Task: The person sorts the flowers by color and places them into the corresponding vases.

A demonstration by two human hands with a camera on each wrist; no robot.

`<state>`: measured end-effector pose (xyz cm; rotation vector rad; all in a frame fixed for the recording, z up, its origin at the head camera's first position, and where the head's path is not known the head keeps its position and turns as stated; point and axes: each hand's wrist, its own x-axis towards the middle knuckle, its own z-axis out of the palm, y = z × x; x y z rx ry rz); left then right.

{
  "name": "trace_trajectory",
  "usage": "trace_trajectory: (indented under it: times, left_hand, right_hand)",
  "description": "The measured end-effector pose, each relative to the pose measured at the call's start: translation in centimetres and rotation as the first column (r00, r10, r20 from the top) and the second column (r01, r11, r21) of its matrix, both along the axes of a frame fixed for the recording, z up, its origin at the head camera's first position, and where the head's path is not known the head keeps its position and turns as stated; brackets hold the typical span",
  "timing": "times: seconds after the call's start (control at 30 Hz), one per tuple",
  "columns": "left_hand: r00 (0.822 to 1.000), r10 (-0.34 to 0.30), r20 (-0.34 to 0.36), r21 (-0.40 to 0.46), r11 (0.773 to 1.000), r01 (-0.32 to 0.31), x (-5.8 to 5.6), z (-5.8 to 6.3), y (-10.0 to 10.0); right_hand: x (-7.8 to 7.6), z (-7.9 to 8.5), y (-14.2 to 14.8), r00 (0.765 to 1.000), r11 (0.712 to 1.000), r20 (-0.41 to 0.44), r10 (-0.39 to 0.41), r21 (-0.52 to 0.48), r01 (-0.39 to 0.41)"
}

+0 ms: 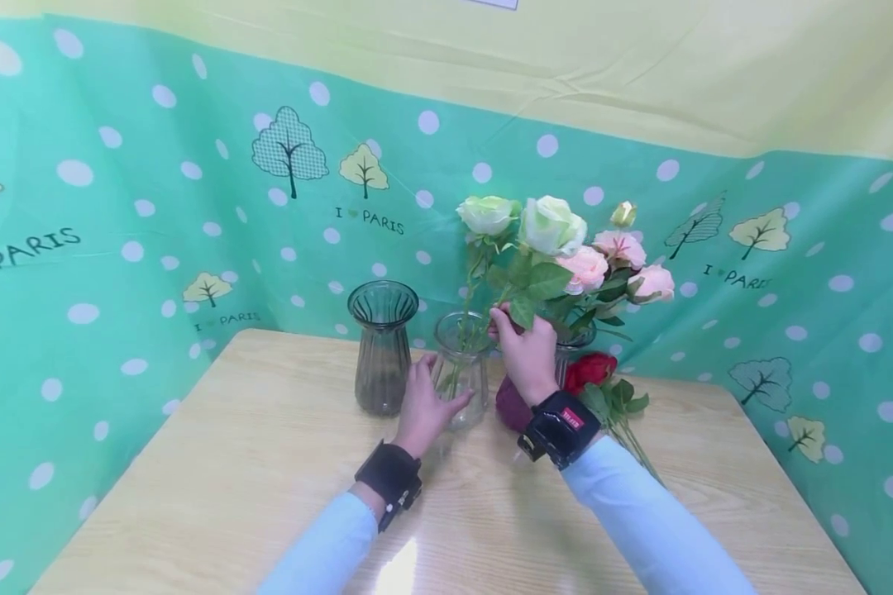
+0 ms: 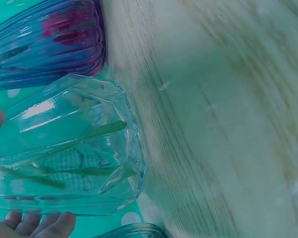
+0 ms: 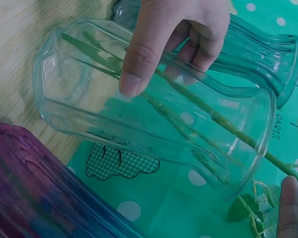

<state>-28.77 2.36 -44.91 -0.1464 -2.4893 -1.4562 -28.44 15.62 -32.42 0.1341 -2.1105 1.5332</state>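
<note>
A clear glass vase stands on the table with several green stems inside it. My left hand holds its side, thumb in front and fingers curving behind, as the right wrist view shows. Above the rim, my right hand pinches the stem of a white rose just under its leaves. A second pale, greenish-white rose rises from the same vase to the left. Through the glass in the left wrist view, the cut stem ends reach down near the base.
A grey ribbed vase stands left of the clear one. On the right, partly behind my right hand, a purple vase bears pink roses. A red rose lies beside it on the wooden table. Behind hangs a dotted green cloth.
</note>
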Motion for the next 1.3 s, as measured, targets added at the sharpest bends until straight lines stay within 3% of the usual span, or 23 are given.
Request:
trace_trajectory:
  times: [0.33, 0.77, 1.07, 1.3]
  left_hand:
    - [1.000, 0.019, 0.011, -0.011, 1.000, -0.019, -0.2, 0.0, -0.1]
    - [1.000, 0.004, 0.003, -0.008, 1.000, -0.004, -0.2, -0.2, -0.1]
    - [1.000, 0.007, 0.001, -0.013, 1.000, -0.007, -0.4, -0.2, -0.2]
    - [1.000, 0.002, 0.005, -0.014, 1.000, -0.001, -0.4, -0.3, 0.0]
  right_hand:
    - [-1.2, 0.0, -0.7, 0.992, 0.986, 0.127, 0.001, 0.163, -0.022]
    - [-2.0, -0.2, -1.6, 0.981, 0.923, 0.182, -0.061, 0.385, -0.013]
    - [-2.9, 0.0, -2.0, 0.966, 0.940, 0.256, -0.028, 0.335, -0.061]
    - [-3.3, 0.1, -1.7, 0.955, 0.930, 0.295, -0.036, 0.361, -0.077]
